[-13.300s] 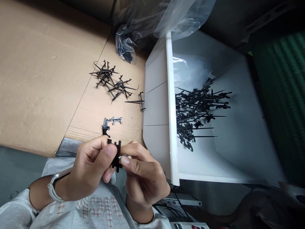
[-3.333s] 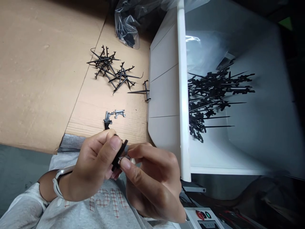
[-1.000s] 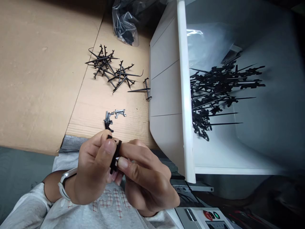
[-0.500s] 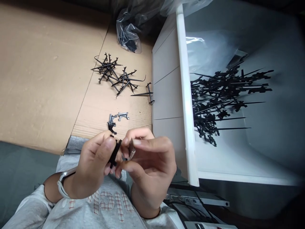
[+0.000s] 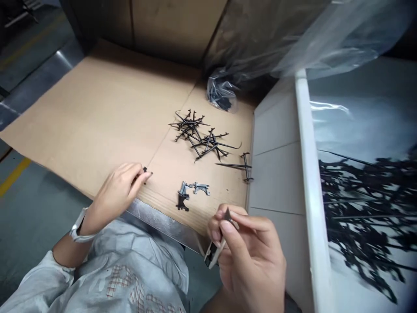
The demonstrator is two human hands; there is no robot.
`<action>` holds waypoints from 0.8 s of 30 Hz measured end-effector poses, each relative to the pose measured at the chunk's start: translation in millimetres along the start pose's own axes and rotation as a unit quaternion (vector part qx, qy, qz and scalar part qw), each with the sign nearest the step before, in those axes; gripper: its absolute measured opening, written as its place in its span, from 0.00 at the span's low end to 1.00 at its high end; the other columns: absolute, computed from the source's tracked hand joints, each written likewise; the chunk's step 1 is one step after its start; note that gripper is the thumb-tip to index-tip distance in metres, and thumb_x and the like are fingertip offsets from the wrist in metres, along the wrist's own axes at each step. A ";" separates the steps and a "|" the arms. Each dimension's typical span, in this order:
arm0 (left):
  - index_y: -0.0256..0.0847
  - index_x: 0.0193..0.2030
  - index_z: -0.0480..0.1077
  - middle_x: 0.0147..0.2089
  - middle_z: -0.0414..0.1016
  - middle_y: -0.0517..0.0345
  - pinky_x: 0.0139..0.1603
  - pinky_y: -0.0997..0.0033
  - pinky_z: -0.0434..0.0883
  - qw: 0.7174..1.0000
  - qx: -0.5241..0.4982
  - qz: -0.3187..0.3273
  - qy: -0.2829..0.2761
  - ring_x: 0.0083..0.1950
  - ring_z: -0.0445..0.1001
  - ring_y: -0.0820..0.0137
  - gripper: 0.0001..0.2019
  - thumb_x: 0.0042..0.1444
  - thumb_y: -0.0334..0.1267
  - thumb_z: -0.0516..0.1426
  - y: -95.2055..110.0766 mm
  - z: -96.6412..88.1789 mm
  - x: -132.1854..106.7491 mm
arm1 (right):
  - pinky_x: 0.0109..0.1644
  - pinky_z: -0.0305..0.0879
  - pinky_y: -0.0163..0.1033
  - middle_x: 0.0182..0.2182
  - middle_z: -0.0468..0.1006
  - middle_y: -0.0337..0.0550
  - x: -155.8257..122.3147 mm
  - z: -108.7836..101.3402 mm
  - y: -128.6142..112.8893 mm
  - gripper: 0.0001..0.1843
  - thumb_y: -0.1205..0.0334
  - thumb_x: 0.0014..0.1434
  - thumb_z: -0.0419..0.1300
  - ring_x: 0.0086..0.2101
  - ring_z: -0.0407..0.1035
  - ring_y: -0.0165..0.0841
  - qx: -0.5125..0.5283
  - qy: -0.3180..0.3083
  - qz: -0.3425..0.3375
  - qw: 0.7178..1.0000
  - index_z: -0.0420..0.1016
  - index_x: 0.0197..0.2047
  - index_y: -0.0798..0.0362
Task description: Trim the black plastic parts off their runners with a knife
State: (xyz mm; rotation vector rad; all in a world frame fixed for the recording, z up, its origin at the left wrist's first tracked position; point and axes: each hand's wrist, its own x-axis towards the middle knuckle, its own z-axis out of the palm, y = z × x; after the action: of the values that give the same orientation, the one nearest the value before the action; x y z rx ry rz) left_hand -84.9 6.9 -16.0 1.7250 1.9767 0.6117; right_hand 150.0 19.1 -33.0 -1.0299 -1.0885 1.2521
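My left hand reaches out over the cardboard sheet, its fingers pinched on a small black plastic part at the fingertips. My right hand stays near my body, closed on a small cutter tool with a dark blade tip showing between thumb and forefinger. A few trimmed small parts lie on the cardboard between my hands.
A heap of black sprue pieces lies farther back on the cardboard. A clear plastic bag holds more parts. At right stands a white bin with many black sprues inside. The metal table edge runs below.
My hands have separated: the left one carried the black part out left over the cardboard, the right one kept the cutter. The view swung left and up.
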 end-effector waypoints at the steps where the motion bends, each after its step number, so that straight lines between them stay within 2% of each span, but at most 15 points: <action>1: 0.43 0.32 0.67 0.35 0.74 0.55 0.45 0.60 0.67 0.998 0.065 -0.013 0.018 0.40 0.73 0.61 0.15 0.74 0.39 0.53 -6.0 -2.8 4.7 | 0.24 0.66 0.32 0.37 0.79 0.41 1.6 -1.9 0.7 0.04 0.65 0.64 0.71 0.28 0.71 0.28 0.000 -0.003 0.000 1.000 0.82 0.39 0.46; 4: 0.40 0.38 0.73 0.45 0.78 0.43 0.52 0.49 0.66 0.984 0.165 -0.043 0.043 0.52 0.72 0.48 0.11 0.73 0.39 0.56 -14.4 -4.4 12.6 | 0.23 0.67 0.32 0.36 0.79 0.42 3.7 -5.0 -0.1 0.03 0.64 0.64 0.71 0.27 0.71 0.27 -0.002 -0.008 -0.006 1.000 0.82 0.39 0.46; 8: 0.38 0.43 0.76 0.49 0.79 0.35 0.50 0.44 0.65 0.969 0.236 -0.055 0.047 0.54 0.71 0.40 0.13 0.73 0.44 0.56 -10.5 -6.7 12.8 | 0.23 0.68 0.31 0.38 0.79 0.41 0.4 -8.7 -3.1 0.04 0.66 0.64 0.71 0.26 0.71 0.26 -0.010 0.004 -0.012 1.000 0.83 0.40 0.46; 11: 0.39 0.44 0.76 0.47 0.81 0.37 0.46 0.48 0.64 0.955 0.294 -0.035 0.036 0.51 0.73 0.42 0.15 0.75 0.44 0.52 -9.2 -11.6 10.4 | 0.24 0.68 0.31 0.38 0.78 0.40 -3.7 -11.0 -2.7 0.04 0.65 0.65 0.70 0.27 0.70 0.26 -0.021 0.009 -0.005 1.000 0.82 0.40 0.45; 14: 0.43 0.40 0.75 0.42 0.81 0.42 0.41 0.52 0.59 0.941 0.336 0.007 0.039 0.47 0.73 0.46 0.19 0.77 0.42 0.47 -13.1 -11.7 8.4 | 0.26 0.68 0.31 0.37 0.78 0.40 -7.1 -11.9 -0.2 0.02 0.63 0.65 0.69 0.27 0.69 0.26 -0.035 0.012 -0.008 0.999 0.82 0.41 0.46; 18: 0.45 0.35 0.73 0.38 0.78 0.44 0.43 0.47 0.58 0.932 0.352 0.063 0.052 0.49 0.69 0.45 0.19 0.76 0.39 0.47 -14.6 -10.9 9.0 | 0.28 0.66 0.32 0.39 0.79 0.40 -9.0 -12.0 1.6 0.03 0.65 0.66 0.68 0.27 0.67 0.25 -0.029 0.014 -0.025 0.999 0.82 0.42 0.46; 21: 0.45 0.32 0.70 0.37 0.77 0.47 0.45 0.46 0.59 0.931 0.356 0.068 0.052 0.50 0.69 0.46 0.19 0.77 0.40 0.49 -4.7 -20.2 11.7 | 0.26 0.64 0.31 0.38 0.78 0.39 -9.0 -12.2 2.0 0.04 0.66 0.66 0.67 0.26 0.66 0.24 -0.023 0.004 -0.031 0.999 0.81 0.42 0.46; 24: 0.44 0.37 0.71 0.39 0.79 0.48 0.46 0.49 0.61 0.921 0.374 0.093 0.051 0.49 0.71 0.48 0.17 0.77 0.42 0.49 10.8 -28.3 13.5 | 0.26 0.63 0.30 0.38 0.79 0.38 -8.2 -11.6 3.3 0.05 0.67 0.66 0.67 0.25 0.65 0.23 -0.014 -0.003 -0.040 0.999 0.81 0.42 0.46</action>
State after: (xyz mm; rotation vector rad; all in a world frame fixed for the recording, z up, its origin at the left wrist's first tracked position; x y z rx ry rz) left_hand -94.7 20.5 12.5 2.3733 2.3126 -0.0366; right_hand 160.7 11.1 -38.9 -0.9959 -1.1437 1.1785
